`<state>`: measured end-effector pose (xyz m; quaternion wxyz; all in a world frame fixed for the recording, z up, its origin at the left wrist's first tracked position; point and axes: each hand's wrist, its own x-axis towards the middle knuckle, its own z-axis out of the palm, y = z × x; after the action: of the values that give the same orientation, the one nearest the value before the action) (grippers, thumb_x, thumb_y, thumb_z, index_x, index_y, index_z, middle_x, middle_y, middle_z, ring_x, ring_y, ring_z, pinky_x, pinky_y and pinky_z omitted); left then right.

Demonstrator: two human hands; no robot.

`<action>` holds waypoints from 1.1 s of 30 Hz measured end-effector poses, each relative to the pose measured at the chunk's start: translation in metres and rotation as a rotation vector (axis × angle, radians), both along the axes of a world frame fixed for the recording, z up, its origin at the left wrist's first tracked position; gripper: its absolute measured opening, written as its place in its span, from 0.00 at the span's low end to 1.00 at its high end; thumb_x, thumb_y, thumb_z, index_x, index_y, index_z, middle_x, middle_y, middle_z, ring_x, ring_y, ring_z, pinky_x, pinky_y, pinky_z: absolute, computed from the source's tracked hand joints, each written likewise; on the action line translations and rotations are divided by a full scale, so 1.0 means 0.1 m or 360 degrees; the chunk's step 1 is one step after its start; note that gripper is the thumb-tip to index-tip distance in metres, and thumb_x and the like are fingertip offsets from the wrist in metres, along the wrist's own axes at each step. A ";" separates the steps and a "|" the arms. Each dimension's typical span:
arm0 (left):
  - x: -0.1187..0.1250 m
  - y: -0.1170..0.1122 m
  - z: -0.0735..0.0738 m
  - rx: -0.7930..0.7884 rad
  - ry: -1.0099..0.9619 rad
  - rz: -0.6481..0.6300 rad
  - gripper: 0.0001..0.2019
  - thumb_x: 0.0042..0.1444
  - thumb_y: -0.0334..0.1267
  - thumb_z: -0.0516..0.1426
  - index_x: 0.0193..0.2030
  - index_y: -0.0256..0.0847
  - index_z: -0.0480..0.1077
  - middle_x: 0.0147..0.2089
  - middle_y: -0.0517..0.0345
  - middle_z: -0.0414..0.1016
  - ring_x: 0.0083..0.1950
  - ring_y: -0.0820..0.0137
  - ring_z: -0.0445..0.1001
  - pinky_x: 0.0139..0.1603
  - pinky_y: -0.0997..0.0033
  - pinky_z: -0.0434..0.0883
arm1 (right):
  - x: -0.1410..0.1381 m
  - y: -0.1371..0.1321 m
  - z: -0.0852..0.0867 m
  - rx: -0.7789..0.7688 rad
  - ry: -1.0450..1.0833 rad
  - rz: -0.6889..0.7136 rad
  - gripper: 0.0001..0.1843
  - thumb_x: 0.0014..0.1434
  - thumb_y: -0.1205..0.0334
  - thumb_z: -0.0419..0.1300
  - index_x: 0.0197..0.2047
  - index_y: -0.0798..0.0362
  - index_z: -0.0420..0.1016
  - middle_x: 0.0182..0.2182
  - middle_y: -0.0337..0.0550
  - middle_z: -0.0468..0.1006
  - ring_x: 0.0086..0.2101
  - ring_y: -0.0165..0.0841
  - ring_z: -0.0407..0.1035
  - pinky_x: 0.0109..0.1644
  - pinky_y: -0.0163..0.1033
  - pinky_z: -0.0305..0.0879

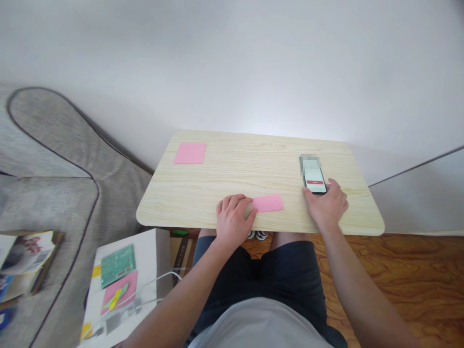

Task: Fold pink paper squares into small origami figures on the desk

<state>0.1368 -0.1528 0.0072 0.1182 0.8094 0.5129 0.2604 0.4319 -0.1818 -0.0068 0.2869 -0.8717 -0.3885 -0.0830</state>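
My left hand (232,218) rests near the front edge of a light wooden table (253,164), its fingers curled and pressing on the left end of a folded pink paper (268,203). My right hand (327,205) lies to the right, its fingers closed around the near end of a smartphone (313,179) with a lit screen that lies on the table. A second pink sheet (190,153) lies flat at the table's far left corner, away from both hands.
A grey sofa (47,159) stands at the left with magazines (25,256) on it. Below the table's left side a white stand (123,285) carries a green sheet, pink paper and a white cable. Wooden floor (398,270) lies to the right, and a white wall (253,63) behind.
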 end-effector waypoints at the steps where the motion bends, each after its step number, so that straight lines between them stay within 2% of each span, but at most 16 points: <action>1: 0.00 0.00 0.01 -0.0003 -0.0009 -0.0027 0.12 0.67 0.43 0.59 0.55 0.49 0.77 0.60 0.52 0.78 0.62 0.55 0.70 0.65 0.48 0.63 | -0.05 0.03 0.01 0.0000 0.0004 0.0014 0.45 0.53 0.41 0.68 0.67 0.55 0.63 0.57 0.63 0.75 0.57 0.59 0.64 0.61 0.65 0.55; 6: -0.04 0.01 0.04 -0.0007 -0.0026 -0.0190 0.12 0.70 0.39 0.55 0.55 0.51 0.77 0.62 0.57 0.77 0.66 0.58 0.69 0.68 0.50 0.63 | -0.24 0.16 0.02 0.0021 -0.0004 0.0044 0.45 0.53 0.39 0.67 0.66 0.55 0.64 0.58 0.65 0.74 0.58 0.60 0.63 0.60 0.66 0.55; 13: -0.06 0.03 0.01 0.0014 -0.0033 -0.0238 0.13 0.69 0.38 0.56 0.55 0.50 0.78 0.64 0.58 0.78 0.67 0.59 0.69 0.69 0.49 0.63 | -0.29 0.28 0.00 0.0018 0.0003 0.0057 0.45 0.53 0.37 0.68 0.66 0.54 0.65 0.56 0.64 0.75 0.57 0.60 0.63 0.59 0.67 0.55; 19: -0.08 0.01 0.03 -0.0017 -0.0025 -0.0273 0.14 0.67 0.42 0.58 0.57 0.49 0.77 0.64 0.57 0.77 0.67 0.58 0.69 0.71 0.48 0.62 | -0.33 0.16 0.14 -0.0007 -0.0080 0.0135 0.38 0.55 0.39 0.68 0.62 0.53 0.71 0.57 0.63 0.76 0.57 0.60 0.65 0.58 0.66 0.59; 21: -0.09 0.00 0.04 -0.0029 -0.0018 -0.0304 0.15 0.65 0.43 0.60 0.57 0.49 0.77 0.64 0.57 0.77 0.68 0.57 0.69 0.72 0.47 0.61 | -0.40 0.04 0.19 0.0093 -0.0088 0.0342 0.28 0.60 0.46 0.65 0.60 0.50 0.74 0.57 0.57 0.77 0.58 0.55 0.65 0.60 0.62 0.60; 23: -0.10 -0.02 0.05 -0.0036 -0.0010 -0.0351 0.17 0.63 0.44 0.62 0.58 0.50 0.77 0.65 0.57 0.77 0.68 0.56 0.69 0.73 0.46 0.60 | -0.50 -0.10 0.20 0.0174 -0.0043 0.0737 0.18 0.63 0.52 0.63 0.54 0.47 0.79 0.54 0.49 0.80 0.57 0.48 0.69 0.63 0.57 0.61; 25: -0.13 -0.03 0.06 -0.0043 -0.0002 -0.0408 0.18 0.62 0.47 0.63 0.58 0.50 0.77 0.65 0.56 0.77 0.69 0.55 0.68 0.74 0.46 0.58 | -0.60 -0.23 0.17 0.0178 0.0006 0.1114 0.13 0.64 0.55 0.63 0.50 0.45 0.81 0.52 0.43 0.83 0.56 0.44 0.71 0.65 0.54 0.62; 28: -0.16 -0.05 0.08 -0.0064 -0.0001 -0.0486 0.21 0.60 0.49 0.64 0.59 0.50 0.76 0.66 0.56 0.76 0.70 0.55 0.68 0.75 0.46 0.57 | -0.70 -0.36 0.08 0.0035 0.0032 0.1399 0.16 0.63 0.52 0.66 0.53 0.44 0.82 0.54 0.42 0.83 0.61 0.46 0.69 0.67 0.58 0.61; 33: -0.22 -0.05 0.11 -0.0117 -0.0007 -0.0629 0.22 0.59 0.46 0.65 0.61 0.51 0.75 0.65 0.57 0.76 0.70 0.56 0.68 0.75 0.48 0.57 | -0.68 -0.45 0.00 -0.0117 -0.0007 0.1531 0.26 0.58 0.43 0.70 0.58 0.41 0.80 0.58 0.42 0.81 0.64 0.49 0.67 0.69 0.61 0.56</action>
<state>0.1149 -0.1583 0.0178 0.1976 0.8889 0.3531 0.2150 0.3639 -0.2271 -0.0063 0.2609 -0.6026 -0.7509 0.0710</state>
